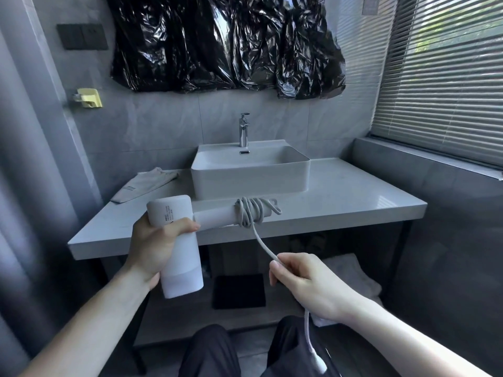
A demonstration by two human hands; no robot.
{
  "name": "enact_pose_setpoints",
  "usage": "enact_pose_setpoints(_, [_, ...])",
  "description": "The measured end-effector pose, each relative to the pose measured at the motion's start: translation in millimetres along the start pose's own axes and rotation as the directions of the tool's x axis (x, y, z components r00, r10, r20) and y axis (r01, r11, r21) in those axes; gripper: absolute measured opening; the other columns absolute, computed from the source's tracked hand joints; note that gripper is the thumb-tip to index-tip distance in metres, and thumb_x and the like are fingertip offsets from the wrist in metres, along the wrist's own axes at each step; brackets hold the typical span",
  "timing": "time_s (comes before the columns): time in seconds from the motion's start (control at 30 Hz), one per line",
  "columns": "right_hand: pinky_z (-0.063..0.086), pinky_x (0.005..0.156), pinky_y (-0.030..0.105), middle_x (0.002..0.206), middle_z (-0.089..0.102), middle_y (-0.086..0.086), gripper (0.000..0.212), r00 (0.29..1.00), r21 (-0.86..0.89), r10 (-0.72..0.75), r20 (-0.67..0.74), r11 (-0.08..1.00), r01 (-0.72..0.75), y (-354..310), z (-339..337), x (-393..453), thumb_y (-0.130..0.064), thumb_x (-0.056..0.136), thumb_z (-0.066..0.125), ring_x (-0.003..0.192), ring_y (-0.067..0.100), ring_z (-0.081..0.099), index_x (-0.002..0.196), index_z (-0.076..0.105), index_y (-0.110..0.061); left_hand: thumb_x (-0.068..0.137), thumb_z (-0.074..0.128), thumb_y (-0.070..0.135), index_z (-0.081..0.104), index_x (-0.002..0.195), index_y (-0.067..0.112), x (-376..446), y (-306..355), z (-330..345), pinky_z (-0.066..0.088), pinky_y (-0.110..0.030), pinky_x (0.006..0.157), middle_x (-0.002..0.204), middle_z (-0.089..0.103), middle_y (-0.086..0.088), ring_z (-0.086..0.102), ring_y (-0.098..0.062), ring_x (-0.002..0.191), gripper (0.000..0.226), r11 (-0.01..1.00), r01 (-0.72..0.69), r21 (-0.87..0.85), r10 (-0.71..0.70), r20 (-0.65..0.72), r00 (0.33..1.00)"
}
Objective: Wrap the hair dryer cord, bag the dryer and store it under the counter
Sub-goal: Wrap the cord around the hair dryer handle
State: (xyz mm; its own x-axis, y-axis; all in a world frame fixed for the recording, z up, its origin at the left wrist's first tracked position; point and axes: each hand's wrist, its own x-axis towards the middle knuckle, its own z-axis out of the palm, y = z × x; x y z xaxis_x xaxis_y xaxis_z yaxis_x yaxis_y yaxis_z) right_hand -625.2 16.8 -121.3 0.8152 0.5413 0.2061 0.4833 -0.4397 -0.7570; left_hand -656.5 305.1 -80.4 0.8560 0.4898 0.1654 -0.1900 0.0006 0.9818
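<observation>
My left hand [156, 247] grips the barrel of a white hair dryer [179, 240], held in front of the counter with its handle pointing right. Several loops of the white cord [251, 212] are wound around the handle's end. From the coil the cord runs down to my right hand [304, 281], which is closed around it. The rest of the cord hangs below that hand and ends in the white plug [319, 363] by my knee. A grey cloth bag [144, 185] lies flat on the counter's left side.
The grey counter [340, 197] carries a white basin [250, 170] with a chrome tap [243, 130]. Under it an open shelf [190, 311] holds a black mat [239, 291] and white towels [351, 273]. Black plastic covers the wall above. Blinds hang at the right.
</observation>
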Motion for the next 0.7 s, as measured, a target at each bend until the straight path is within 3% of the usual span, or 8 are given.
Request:
enact_pose_setpoints(0.1, [0.030,0.050,0.022,0.053,0.042,-0.007,0.033,0.999,-0.081,-0.035,-0.016,0.996,0.033,-7.9,-5.6,-3.4,-0.028,0.109,0.055,0.049,0.009,0.034,0.080,0.065,-0.018,0.056,0.086,0.018,0.072,0.098,0.004,0.5,-7.3,-1.3,0.058,-0.035,0.056,0.081,0.074,-0.005,0.068,-0.026,0.069,0.047,0.997,-0.040,0.068,0.042,-0.040,0.998])
enact_pose_setpoints(0.2, [0.031,0.049,0.019,0.048,0.049,-0.012,0.027,0.999,-0.115,-0.027,-0.033,0.993,0.023,-14.1,-13.2,-5.3,-0.025,0.109,0.056,0.045,0.009,0.042,0.085,0.067,-0.018,0.054,0.088,0.019,0.070,0.098,0.012,-0.7,-15.5,-3.2,0.059,-0.037,0.057,0.086,0.076,-0.006,0.070,-0.026,0.071,0.048,0.979,-0.108,0.171,0.121,-0.065,0.991])
enact_pose_setpoints(0.27, [0.034,0.052,0.019,0.054,0.057,-0.013,0.027,0.997,-0.154,-0.061,-0.052,0.987,0.052,-18.9,-19.6,-5.5,-0.027,0.108,0.057,0.050,0.010,0.048,0.084,0.067,-0.019,0.054,0.091,0.020,0.069,0.099,0.014,0.6,-22.9,-6.3,0.060,-0.043,0.066,0.090,0.077,-0.010,0.072,-0.031,0.077,0.050,0.945,-0.158,0.286,0.182,-0.059,0.982])
enact_pose_setpoints(0.33, [0.045,0.059,0.031,0.069,0.069,-0.003,0.031,0.989,-0.199,-0.122,-0.081,0.974,0.104,-22.7,-26.1,-3.3,-0.034,0.106,0.057,0.060,0.015,0.057,0.082,0.065,-0.016,0.058,0.095,0.015,0.069,0.098,0.016,1.2,-28.3,-10.0,0.059,-0.043,0.069,0.091,0.077,-0.010,0.073,-0.035,0.082,0.048,0.917,-0.178,0.357,0.203,-0.032,0.979])
enact_pose_setpoints(0.4, [0.049,0.065,0.041,0.072,0.070,0.007,0.035,0.979,-0.208,-0.163,-0.125,0.969,0.135,-25.7,-33.4,2.2,-0.038,0.105,0.058,0.065,0.020,0.062,0.078,0.063,-0.015,0.056,0.095,0.015,0.069,0.096,0.018,0.6,-32.4,-12.9,0.059,-0.042,0.067,0.087,0.077,-0.007,0.073,-0.029,0.078,0.047,0.912,-0.183,0.366,0.192,0.011,0.981])
enact_pose_setpoints(0.5, [0.038,0.056,0.029,0.061,0.057,0.004,0.034,0.968,-0.205,-0.184,-0.169,0.968,0.148,-27.7,-45.8,13.2,-0.031,0.104,0.066,0.055,0.007,0.042,0.074,0.064,-0.017,0.060,0.099,0.004,0.069,0.093,0.017,-6.2,-31.5,-13.1,0.056,-0.025,0.060,0.083,0.077,0.000,0.067,-0.007,0.064,0.047,0.892,-0.227,0.391,0.197,0.117,0.973])
enact_pose_setpoints(0.6, [0.035,0.056,0.029,0.063,0.056,0.012,0.031,0.970,-0.186,-0.168,-0.175,0.973,0.135,-23.5,-55.7,28.1,-0.030,0.104,0.068,0.057,0.008,0.039,0.077,0.067,-0.014,0.063,0.097,-0.004,0.069,0.094,0.014,-12.5,-27.7,-12.5,0.052,-0.017,0.058,0.083,0.076,-0.001,0.065,-0.006,0.064,0.046,0.882,-0.268,0.389,0.186,0.236,0.954])
enact_pose_setpoints(0.7, [0.038,0.058,0.024,0.065,0.064,-0.001,0.025,0.969,-0.189,-0.153,-0.195,0.975,0.116,-17.5,-60.6,41.4,-0.029,0.105,0.067,0.056,0.005,0.044,0.084,0.074,-0.018,0.057,0.094,0.010,0.069,0.094,0.012,-21.4,-22.3,-11.5,0.053,-0.018,0.059,0.078,0.075,-0.002,0.066,-0.007,0.064,0.044,0.898,-0.276,0.342,0.159,0.333,0.929])
